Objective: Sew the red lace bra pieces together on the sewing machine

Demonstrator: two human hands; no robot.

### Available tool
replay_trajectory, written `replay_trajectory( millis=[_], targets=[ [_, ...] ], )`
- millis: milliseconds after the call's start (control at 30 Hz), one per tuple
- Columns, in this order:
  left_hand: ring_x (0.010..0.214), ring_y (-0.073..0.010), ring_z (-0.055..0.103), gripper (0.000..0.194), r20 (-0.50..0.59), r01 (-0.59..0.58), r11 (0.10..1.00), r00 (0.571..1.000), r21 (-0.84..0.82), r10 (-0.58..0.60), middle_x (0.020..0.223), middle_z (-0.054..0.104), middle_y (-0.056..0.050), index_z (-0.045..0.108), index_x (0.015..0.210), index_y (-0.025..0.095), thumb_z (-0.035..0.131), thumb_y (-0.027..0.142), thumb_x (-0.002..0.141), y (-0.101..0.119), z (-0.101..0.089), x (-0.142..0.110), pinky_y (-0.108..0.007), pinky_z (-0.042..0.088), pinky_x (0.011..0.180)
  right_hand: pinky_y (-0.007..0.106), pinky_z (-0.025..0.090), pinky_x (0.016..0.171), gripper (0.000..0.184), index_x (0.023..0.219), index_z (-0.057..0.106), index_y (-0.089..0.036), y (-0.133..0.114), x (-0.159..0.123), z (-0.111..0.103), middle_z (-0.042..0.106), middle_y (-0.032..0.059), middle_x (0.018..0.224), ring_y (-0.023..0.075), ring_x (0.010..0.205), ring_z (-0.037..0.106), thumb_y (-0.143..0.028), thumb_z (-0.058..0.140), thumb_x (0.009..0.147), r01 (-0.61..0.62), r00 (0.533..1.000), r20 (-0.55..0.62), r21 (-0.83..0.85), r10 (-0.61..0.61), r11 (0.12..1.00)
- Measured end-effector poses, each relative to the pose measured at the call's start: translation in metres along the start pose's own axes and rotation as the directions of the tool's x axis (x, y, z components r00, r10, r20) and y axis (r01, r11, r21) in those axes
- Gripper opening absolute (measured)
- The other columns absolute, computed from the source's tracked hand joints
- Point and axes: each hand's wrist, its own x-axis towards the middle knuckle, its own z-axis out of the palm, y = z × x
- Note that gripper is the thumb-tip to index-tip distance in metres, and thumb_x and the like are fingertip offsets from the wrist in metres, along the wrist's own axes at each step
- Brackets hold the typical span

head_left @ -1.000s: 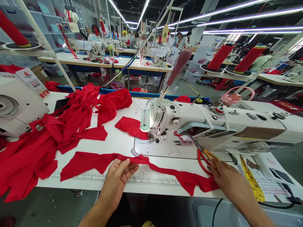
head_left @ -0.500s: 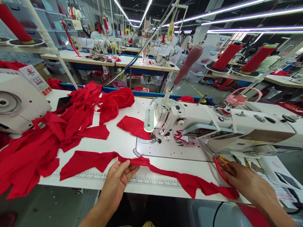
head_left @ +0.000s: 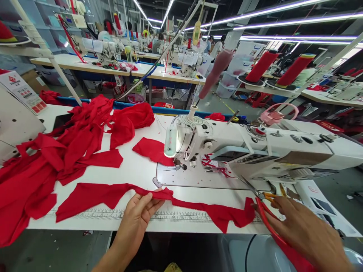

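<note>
Between its thumb and fingers my left hand (head_left: 143, 209) pinches a long, narrow red fabric strip (head_left: 93, 194) that lies across the front of the sewing table. My right hand (head_left: 300, 223) is closed around the scissors (head_left: 268, 206), which have red and orange handles and blades pointing left toward the machine. The strip's right end lies against the fingers of that hand; whether they also grip it, I cannot tell. Behind the strip stands a white sewing machine (head_left: 227, 139), with a small red fabric piece (head_left: 151, 150) beside its needle area.
A heap of red fabric pieces (head_left: 76, 145) covers the table's left side. A printed ruler (head_left: 181, 217) runs along the front edge. Papers (head_left: 326, 204) lie at the right, and a grey bin (head_left: 241, 251) sits below the edge. Red thread cones (head_left: 262, 66) stand behind the machine.
The scissors and my right hand have come slightly nearer the front edge. The strip's right end has shifted left and turned up. My left hand keeps its pinch; the view has shifted a little right.
</note>
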Motion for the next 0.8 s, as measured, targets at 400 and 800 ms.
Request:
replay_trajectory(
  millis=[400,800],
  targets=[
    [0.107,-0.0283,0.07,0.023,0.001,-0.024,0.997,1.0,0.077,0.024,0.102,0.076,-0.012,0.067,0.086,0.013,0.08,0.031,0.078,-0.003,0.002,-0.008,-0.048,0.05,0.106,0.029,0.036,0.059,0.026,0.082,0.058,-0.019,-0.158,0.007,0.018,0.062,0.0044,0.077,0.0184,0.07,0.058,-0.042,0.054,0.094,0.513,0.852,-0.097,-0.046,-0.515,0.857],
    [0.11,-0.0297,0.068,0.027,0.006,0.029,0.994,1.0,0.101,-0.03,0.105,0.076,-0.01,0.071,0.088,0.014,0.081,0.036,0.076,0.0,0.003,-0.012,-0.044,0.049,0.107,0.028,0.031,0.053,0.036,0.077,0.053,-0.021,-0.154,0.016,0.031,0.058,-0.0002,0.067,0.014,0.056,0.054,-0.046,0.043,0.102,0.524,0.851,-0.111,0.167,-0.512,0.835]
  ],
)
